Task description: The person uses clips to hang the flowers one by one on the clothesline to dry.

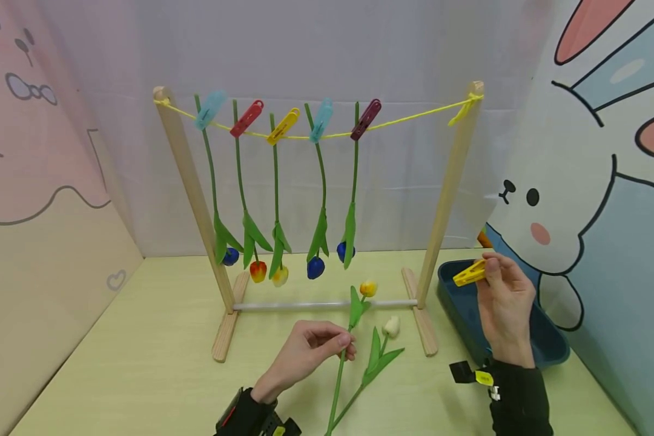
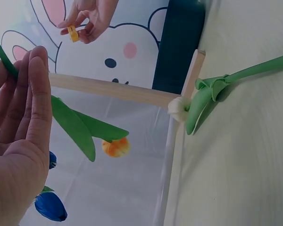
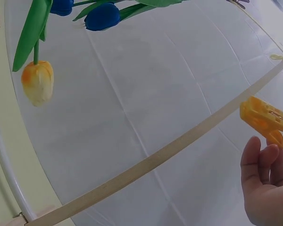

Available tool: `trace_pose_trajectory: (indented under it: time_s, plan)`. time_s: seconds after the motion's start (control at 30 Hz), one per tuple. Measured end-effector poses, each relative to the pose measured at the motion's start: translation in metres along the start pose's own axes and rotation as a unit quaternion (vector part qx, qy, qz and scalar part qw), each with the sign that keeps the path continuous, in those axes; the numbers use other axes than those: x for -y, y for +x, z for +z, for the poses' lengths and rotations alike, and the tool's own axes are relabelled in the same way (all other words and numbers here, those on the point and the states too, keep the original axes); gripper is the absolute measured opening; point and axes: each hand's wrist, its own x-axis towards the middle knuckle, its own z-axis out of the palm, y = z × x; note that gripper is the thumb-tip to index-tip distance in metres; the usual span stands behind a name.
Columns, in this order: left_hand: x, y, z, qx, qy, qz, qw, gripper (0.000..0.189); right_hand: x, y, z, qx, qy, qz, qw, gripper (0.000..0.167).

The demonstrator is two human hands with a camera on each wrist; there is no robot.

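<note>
Between thumb and fingers, my left hand [image 1: 309, 350] pinches the green stem of a yellow-orange artificial tulip [image 1: 368, 289], its bloom pointing up and away. A white tulip [image 1: 391, 327] lies on the table just right of it. My right hand [image 1: 505, 303] holds a yellow clothespin [image 1: 470, 274] by one end above the blue bin. The right wrist view shows the same clothespin [image 3: 266, 120] at the fingertips. Several tulips, such as the blue one [image 1: 315, 267], hang bloom-down from a yellow string [image 1: 414, 116], pegged by clothespins including a maroon one [image 1: 366, 120].
A wooden frame with a left post [image 1: 196, 200] and right post [image 1: 449, 194] carries the string. A pale crossbar [image 1: 327, 305] joins its feet low down. The dark blue bin [image 1: 556, 354] stands at the right, beside a rabbit-patterned panel [image 1: 572, 194].
</note>
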Motion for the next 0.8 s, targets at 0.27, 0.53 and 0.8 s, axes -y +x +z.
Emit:
trace_pose_trajectory:
  time_s: [0.27, 0.53, 0.8]
  plan:
    - [0.000, 0.001, -0.002, -0.012, -0.023, 0.062, 0.9978, 0.026, 0.000, 0.000, 0.000, -0.005, 0.007, -0.001, 1.0000, 0.015]
    - [0.036, 0.002, -0.016, -0.023, -0.034, 0.101, 0.9941, 0.030, 0.000, 0.002, 0.001, -0.007, 0.036, 0.005, 0.9993, 0.014]
    - [0.010, 0.000, -0.010, -0.046, -0.043, 0.142, 0.9879, 0.029, 0.001, 0.001, 0.001, -0.021, 0.016, 0.014, 0.9996, 0.014]
